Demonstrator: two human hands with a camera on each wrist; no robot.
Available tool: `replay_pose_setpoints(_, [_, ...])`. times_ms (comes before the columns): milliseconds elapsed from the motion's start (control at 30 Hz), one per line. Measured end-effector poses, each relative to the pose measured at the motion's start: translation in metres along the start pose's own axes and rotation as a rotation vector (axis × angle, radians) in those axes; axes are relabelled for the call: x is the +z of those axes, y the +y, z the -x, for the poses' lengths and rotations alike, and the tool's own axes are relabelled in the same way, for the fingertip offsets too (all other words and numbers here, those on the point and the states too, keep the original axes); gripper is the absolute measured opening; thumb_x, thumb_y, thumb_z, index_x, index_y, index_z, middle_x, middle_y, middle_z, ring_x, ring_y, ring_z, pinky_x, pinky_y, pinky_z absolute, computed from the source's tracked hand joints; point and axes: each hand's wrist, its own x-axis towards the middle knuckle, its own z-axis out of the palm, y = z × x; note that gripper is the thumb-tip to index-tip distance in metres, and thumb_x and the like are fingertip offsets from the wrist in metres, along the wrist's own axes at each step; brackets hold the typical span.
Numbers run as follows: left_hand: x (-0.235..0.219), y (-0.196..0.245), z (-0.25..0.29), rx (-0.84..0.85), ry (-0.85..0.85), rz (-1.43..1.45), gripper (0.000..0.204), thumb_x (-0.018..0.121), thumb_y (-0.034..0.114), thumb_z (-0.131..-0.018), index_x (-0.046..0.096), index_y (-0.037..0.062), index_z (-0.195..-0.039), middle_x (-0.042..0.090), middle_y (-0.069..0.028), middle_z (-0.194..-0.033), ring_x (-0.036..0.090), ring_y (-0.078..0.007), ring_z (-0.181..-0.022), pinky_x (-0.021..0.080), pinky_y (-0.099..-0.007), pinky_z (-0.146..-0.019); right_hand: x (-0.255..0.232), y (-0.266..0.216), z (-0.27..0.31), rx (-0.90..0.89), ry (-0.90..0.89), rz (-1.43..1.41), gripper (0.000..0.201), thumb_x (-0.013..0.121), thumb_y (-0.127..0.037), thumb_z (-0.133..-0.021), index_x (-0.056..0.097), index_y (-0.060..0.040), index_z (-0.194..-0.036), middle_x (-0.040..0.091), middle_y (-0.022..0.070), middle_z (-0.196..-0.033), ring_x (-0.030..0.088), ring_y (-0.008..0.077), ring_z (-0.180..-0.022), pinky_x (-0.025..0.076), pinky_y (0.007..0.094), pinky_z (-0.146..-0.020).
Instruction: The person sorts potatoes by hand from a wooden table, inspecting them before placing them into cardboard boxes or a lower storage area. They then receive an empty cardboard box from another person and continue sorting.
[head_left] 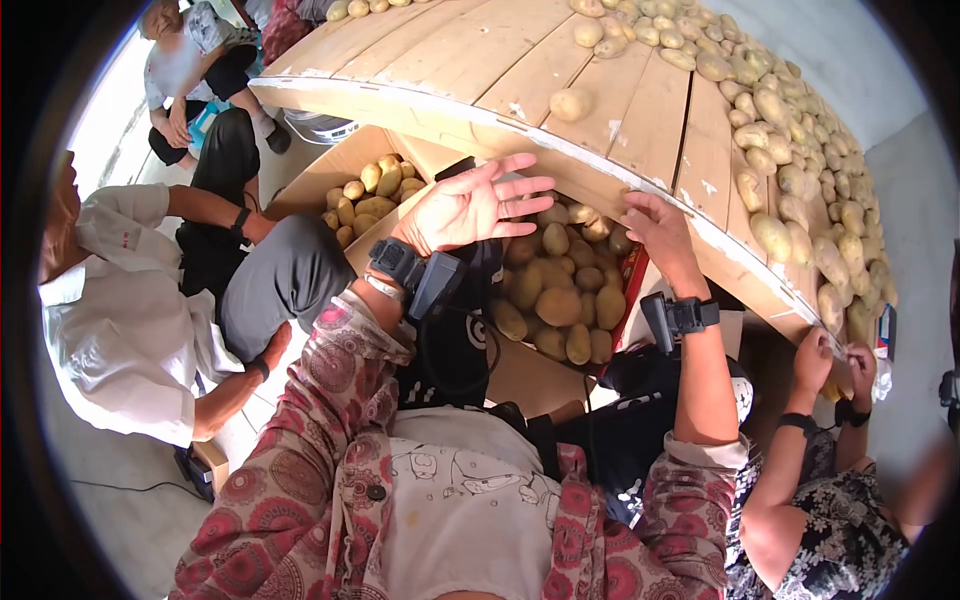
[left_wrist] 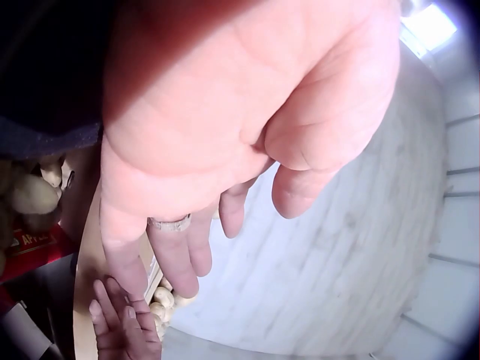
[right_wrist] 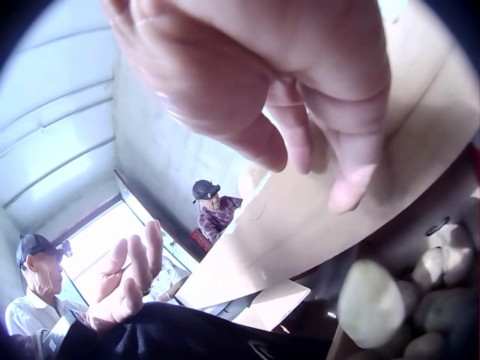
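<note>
My left hand (head_left: 475,205) is held palm up with its fingers spread, over the near side of the potato box; nothing lies on it. A ring shows on one finger of the left hand (left_wrist: 247,112) in its wrist view. Close to the board table's front edge, my right hand (head_left: 660,235) has loosely bent fingers that hold nothing. Below and between both hands, potatoes (head_left: 558,306) fill a cardboard box with a red side (head_left: 635,282). In the right wrist view, one pale potato (right_wrist: 371,304) looks large and blurred above the others.
The wooden board table (head_left: 430,65) carries a lone potato (head_left: 571,104) and a long heap of potatoes (head_left: 790,180) along its right. Another cardboard box (head_left: 305,180) with potatoes stands at left. A seated person (head_left: 120,310) is at left, another person's hands (head_left: 812,362) at right.
</note>
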Motion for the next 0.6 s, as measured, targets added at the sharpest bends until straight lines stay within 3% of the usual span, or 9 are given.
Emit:
replay_pose_setpoints(233, [-0.001, 0.000, 0.001, -0.012, -0.022, 0.009, 0.051, 0.039, 0.035, -0.099, 0.027, 0.0111, -0.142, 0.032, -0.0162, -0.145, 0.035, -0.0300, -0.132, 0.033, -0.0461, -0.105, -0.022, -0.020, 0.000, -0.149, 0.211, -0.204, 0.009, 0.059, -0.012, -0.089, 0.065, -0.0058, -0.091, 0.064, -0.0017, -0.080, 0.060, 0.0061, -0.074, 0.047, 0.0200, -0.062])
replay_pose_setpoints(400, [0.005, -0.001, -0.003, -0.040, -0.004, 0.005, 0.052, 0.040, 0.033, -0.098, 0.026, 0.0095, -0.143, 0.033, -0.0176, -0.144, 0.037, -0.0319, -0.131, 0.033, -0.0470, -0.105, -0.021, -0.036, -0.012, -0.187, 0.273, -0.205, 0.010, 0.061, -0.013, -0.088, 0.064, -0.0045, -0.092, 0.065, -0.0002, -0.080, 0.060, 0.0066, -0.074, 0.047, 0.0210, -0.062])
replay_pose_setpoints(600, [0.009, -0.001, -0.003, -0.057, 0.011, 0.012, 0.054, 0.043, 0.034, -0.097, 0.027, 0.0085, -0.142, 0.032, -0.0180, -0.144, 0.038, -0.0320, -0.130, 0.034, -0.0471, -0.105, 0.012, -0.046, -0.048, -0.270, 0.220, -0.272, 0.012, 0.059, -0.011, -0.088, 0.063, -0.0042, -0.098, 0.064, -0.0012, -0.082, 0.059, 0.0062, -0.072, 0.047, 0.0207, -0.061])
